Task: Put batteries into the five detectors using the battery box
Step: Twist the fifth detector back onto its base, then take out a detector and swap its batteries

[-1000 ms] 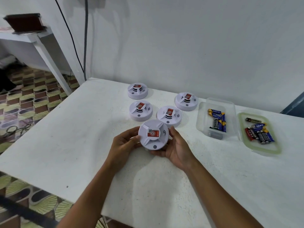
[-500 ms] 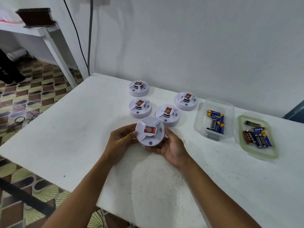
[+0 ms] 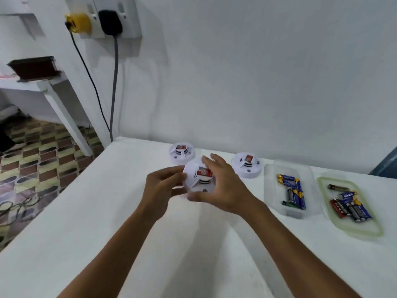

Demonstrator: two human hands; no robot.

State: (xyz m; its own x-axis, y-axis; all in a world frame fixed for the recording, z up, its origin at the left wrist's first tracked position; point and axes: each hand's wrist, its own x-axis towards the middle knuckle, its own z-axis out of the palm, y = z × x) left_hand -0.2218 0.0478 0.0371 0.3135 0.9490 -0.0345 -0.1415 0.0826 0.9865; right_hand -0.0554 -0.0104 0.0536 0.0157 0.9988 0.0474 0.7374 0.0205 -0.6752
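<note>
A white detector (image 3: 198,178) was held up off the surface (image 3: 86,222) between both hands, tilted so that its red-labelled face was turned toward the camera. The left hand (image 3: 160,189) was curled on the detector's left rim, with the fingertips pinching its edge. The right hand (image 3: 223,186) was wrapped over the right side, fingers arched across the top and the thumb tucked beneath, so that the lower right part of the body was hidden.

The step in hand was judged to be opening the detector to reach its battery bay. It would be done well if the base were steadied by one grip while the cap was twisted by the other, with the fingers kept on the rim and off the raised centre, and with the unit kept low over the surface in case it slipped.

Two other detectors were seen near the far edge: one (image 3: 181,152) just behind the held one, another (image 3: 247,165) to its right. The remaining two could not be seen. The clear battery box (image 3: 289,167) and its lid (image 3: 378,230), both holding batteries (image 3: 294,191), lay toward the right edge, well apart from either grip.
</note>
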